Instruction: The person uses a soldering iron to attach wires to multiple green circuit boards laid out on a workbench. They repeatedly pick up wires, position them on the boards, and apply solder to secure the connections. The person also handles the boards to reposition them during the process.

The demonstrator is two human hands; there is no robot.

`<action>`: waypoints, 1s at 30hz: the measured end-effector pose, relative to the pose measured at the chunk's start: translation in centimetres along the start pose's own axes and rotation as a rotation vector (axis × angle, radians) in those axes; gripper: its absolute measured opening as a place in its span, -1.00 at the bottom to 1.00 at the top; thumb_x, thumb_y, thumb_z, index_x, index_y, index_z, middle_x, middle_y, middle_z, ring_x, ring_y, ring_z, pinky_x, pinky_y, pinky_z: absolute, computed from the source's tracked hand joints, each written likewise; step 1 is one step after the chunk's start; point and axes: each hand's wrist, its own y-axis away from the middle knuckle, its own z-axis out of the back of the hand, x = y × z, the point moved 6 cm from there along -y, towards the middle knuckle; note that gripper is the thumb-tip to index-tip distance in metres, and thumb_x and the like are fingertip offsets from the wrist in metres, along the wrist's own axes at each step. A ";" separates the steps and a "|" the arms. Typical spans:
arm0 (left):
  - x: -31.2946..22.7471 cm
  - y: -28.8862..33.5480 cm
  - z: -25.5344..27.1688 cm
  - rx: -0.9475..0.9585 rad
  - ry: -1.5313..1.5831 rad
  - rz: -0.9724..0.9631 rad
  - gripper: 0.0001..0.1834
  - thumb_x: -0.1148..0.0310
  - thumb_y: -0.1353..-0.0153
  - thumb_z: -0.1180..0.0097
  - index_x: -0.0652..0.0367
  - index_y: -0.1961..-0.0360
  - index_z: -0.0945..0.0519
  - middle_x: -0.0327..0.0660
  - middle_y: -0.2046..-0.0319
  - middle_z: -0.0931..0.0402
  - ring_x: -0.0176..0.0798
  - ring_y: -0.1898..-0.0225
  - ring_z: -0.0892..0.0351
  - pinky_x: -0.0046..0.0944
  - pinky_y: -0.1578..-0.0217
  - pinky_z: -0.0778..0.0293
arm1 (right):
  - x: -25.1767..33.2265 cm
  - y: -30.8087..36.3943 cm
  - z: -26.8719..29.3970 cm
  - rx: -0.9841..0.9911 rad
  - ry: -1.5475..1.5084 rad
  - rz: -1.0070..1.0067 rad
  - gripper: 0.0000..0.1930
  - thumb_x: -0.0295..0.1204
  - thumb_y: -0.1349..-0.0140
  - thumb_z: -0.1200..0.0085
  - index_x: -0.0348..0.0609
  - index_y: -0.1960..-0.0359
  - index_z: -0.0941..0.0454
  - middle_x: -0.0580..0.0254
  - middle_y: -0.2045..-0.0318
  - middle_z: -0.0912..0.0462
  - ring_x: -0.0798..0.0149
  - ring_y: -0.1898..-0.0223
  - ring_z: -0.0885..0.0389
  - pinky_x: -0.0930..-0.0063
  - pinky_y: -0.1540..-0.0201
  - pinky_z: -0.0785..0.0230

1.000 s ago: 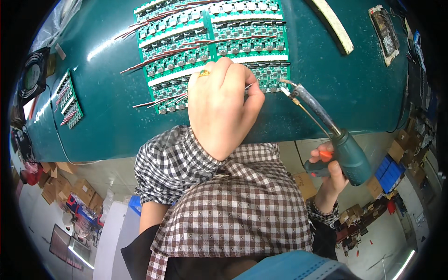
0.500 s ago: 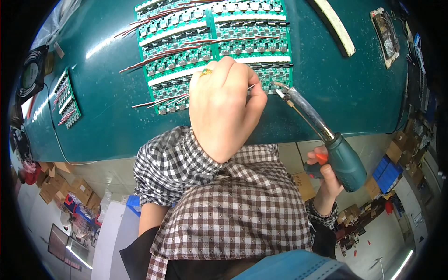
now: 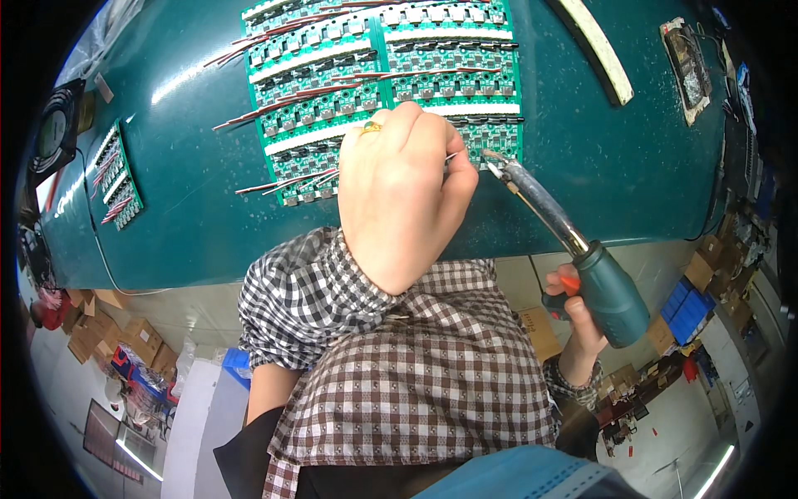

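A large panel of green circuit boards [image 3: 324,108] lies on the table, with rows of small parts, white strips and red, black and white wires. My left hand [image 3: 403,191], a ring on one finger, rests over the panel's lower middle. Its thumb and forefinger pinch a thin wire [image 3: 451,155], whose end points right. In my right hand [image 3: 584,331] is a dark green soldering gun [image 3: 613,293], gripped by the handle with a finger at the red trigger. The gun's metal barrel slants up left, and its tip is at the panel's lower right corner, just right of the wire.
The green table [image 3: 191,224] ends in front of my apron. A smaller circuit board panel [image 3: 120,179] and a fan [image 3: 56,133] are at the left. At the right lie a curved pale strip [image 3: 594,46] and a dirty rectangular pad [image 3: 687,71].
My right hand and the soldering gun have shifted slightly left and down, with the tip still beside the panel's corner. My left hand keeps its pinch almost in place.
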 end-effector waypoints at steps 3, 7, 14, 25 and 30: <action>-0.1 0.0 0.0 0.003 -0.018 0.003 -0.86 0.51 0.13 -0.18 0.12 0.53 -0.46 -0.30 0.56 -0.39 -0.27 0.49 -0.41 -0.27 0.42 -0.23 | 0.2 0.0 0.0 0.006 0.044 0.024 -0.54 -0.39 0.14 -0.37 -0.39 0.22 -0.49 0.11 0.38 -0.57 0.27 0.36 -0.65 0.48 0.33 -0.56; -0.1 0.0 0.0 0.006 -0.025 0.011 -0.86 0.51 0.14 -0.18 0.12 0.54 -0.46 -0.30 0.57 -0.39 -0.27 0.48 -0.41 -0.27 0.42 -0.23 | 0.8 -0.1 -0.5 0.000 0.117 0.083 -0.56 -0.31 0.13 -0.37 -0.34 0.26 -0.52 0.16 0.43 -0.61 0.33 0.39 -0.62 0.50 0.32 -0.51; 0.0 0.1 -0.2 -0.006 -0.022 0.003 -0.86 0.50 0.14 -0.19 0.12 0.54 -0.46 -0.29 0.57 -0.38 -0.26 0.48 -0.40 -0.26 0.43 -0.24 | 1.5 -0.3 -0.9 -0.004 0.260 0.185 -0.60 -0.18 0.09 -0.34 -0.23 0.34 -0.55 0.31 0.50 -0.64 0.34 0.38 -0.55 0.45 0.25 -0.36; 0.0 0.1 -0.1 -0.018 -0.024 0.016 -0.85 0.51 0.16 -0.18 0.12 0.55 -0.44 -0.28 0.56 -0.38 -0.23 0.47 -0.39 -0.24 0.42 -0.23 | 1.8 -0.4 -1.1 -0.003 0.313 0.212 -0.65 -0.19 0.10 -0.34 -0.19 0.41 -0.58 0.31 0.51 -0.62 0.30 0.40 -0.54 0.43 0.28 -0.36; 0.0 0.1 -0.2 -0.014 -0.027 0.021 -0.85 0.51 0.17 -0.18 0.12 0.55 -0.44 -0.28 0.56 -0.38 -0.22 0.47 -0.39 -0.24 0.42 -0.23 | 1.7 -0.4 -1.1 -0.002 0.330 0.219 -0.65 -0.19 0.11 -0.34 -0.19 0.41 -0.58 0.31 0.50 -0.62 0.29 0.40 -0.54 0.43 0.30 -0.37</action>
